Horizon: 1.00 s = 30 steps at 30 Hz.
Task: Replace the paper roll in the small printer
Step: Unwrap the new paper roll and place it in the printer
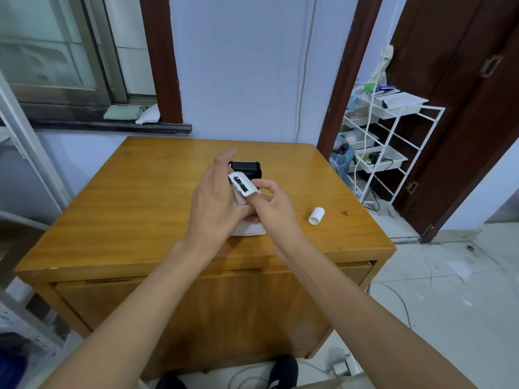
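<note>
The small printer stands mid-table, with its white body (248, 231) towards me and its black lid (247, 167) raised at the back. A white paper strip (243, 185) with black print curls up above it. My right hand (271, 202) pinches the strip's near end between thumb and forefinger. Over the printer's left side is my left hand (216, 203), fingers stretched out and thumb meeting the right hand; what its palm touches is hidden. A white paper roll (316, 215) lies on the table to the right of the printer, apart from both hands.
The wooden table (126, 209) stands against a pale wall under a window sill. A white wire rack (393, 141) with trays and cables is at the right by a dark door. Cables lie on the tiled floor near my feet.
</note>
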Motion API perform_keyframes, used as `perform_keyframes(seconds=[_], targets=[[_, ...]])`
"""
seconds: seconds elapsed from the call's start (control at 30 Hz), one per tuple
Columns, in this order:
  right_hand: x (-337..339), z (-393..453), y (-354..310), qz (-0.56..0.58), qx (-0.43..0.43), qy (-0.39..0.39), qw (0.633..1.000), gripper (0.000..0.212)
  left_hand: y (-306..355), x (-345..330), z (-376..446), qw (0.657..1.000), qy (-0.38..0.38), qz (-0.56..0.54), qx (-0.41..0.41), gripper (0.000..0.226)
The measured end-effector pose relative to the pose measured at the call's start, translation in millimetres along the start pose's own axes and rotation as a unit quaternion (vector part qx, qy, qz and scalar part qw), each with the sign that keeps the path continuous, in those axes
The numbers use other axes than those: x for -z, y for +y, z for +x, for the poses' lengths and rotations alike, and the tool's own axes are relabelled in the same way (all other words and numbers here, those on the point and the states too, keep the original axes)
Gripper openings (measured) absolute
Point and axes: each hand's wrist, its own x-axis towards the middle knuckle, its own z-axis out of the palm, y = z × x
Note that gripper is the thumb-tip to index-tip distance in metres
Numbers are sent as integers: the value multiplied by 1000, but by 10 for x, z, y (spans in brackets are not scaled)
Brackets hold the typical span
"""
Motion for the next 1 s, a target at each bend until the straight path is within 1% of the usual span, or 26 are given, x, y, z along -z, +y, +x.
perform_keyframes(seconds=[0.07, 0.17, 0.23, 0.33, 0.43, 0.53, 0.6, 0.63, 0.67, 0.73, 0.8, 0.83, 0.9, 0.97, 1.0], targets=[[-7, 7, -31, 1, -20, -2, 1000, 24, 5, -6, -24, 1000, 13, 5, -5, 97], [5, 31, -58, -27, -41, -2, 999, 21, -22, -29, -81, 999, 37, 15, -12, 87], [25, 55, -65, -48, -45, -7, 998, 20, -41, -50, -102, 998, 49, 30, -13, 84], [56, 104, -98, -80, -47, -27, 995, 16, -64, -66, -112, 996, 54, 60, -37, 82], [92, 148, -164, -120, -36, -45, 991, 29, -117, -51, -97, 994, 42, 85, -49, 84], [105, 178, -195, -138, -26, -50, 989, 32, -151, -43, -96, 991, 35, 111, -70, 86], [134, 233, -214, -145, -13, -33, 989, 28, -172, -4, -89, 997, -6, 59, -40, 89], [169, 279, -225, -140, -9, -22, 990, 25, -203, 24, -79, 999, -27, 30, -22, 84], [214, 334, -237, -130, -6, -12, 991, 22, -258, 48, -66, 999, -39, 15, -10, 74], [315, 457, -260, -125, -3, 11, 992, 26, -418, 91, -37, 998, -61, 13, 18, 48], [380, 561, -241, -142, 6, 16, 990, 31, -603, 103, -33, 990, -130, -7, 53, 33], [389, 601, -217, -151, 12, 10, 988, 32, -691, 95, -47, 982, -179, -19, 61, 32], [379, 669, -157, -172, 25, -10, 985, 32, -812, 75, -54, 964, -255, -35, 69, 41], [357, 736, -90, -189, 34, -34, 981, 31, -864, 46, -11, 954, -291, -29, 68, 50], [342, 767, -54, -196, 36, -47, 979, 31, -876, 24, 13, 951, -301, -23, 66, 48]])
